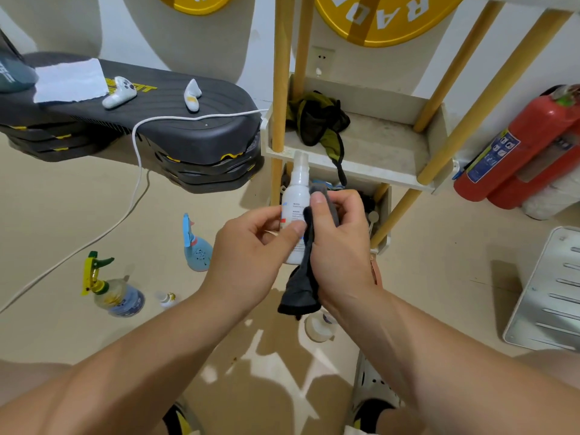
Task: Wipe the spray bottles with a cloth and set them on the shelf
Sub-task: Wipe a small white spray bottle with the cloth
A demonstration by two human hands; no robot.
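A shelf (361,172) on yellow poles stands ahead with a dark bag (317,120) on its tray. Black steps (188,133) lie to the left, their yellow lettering half hidden by a white controller (120,91), two red extinguishers (533,142) lie to the right, and the yellow plate (386,17) above reads "RAD". Before the shelf the left grip (248,255) clasps a white bottle (296,189) upright, its label too small to read, while the right grip (342,246) pinches a grey cloth (301,287) against the bottle's side. A blue bottle (197,249) and a green-triggered bottle (116,293) stand on the floor at left.
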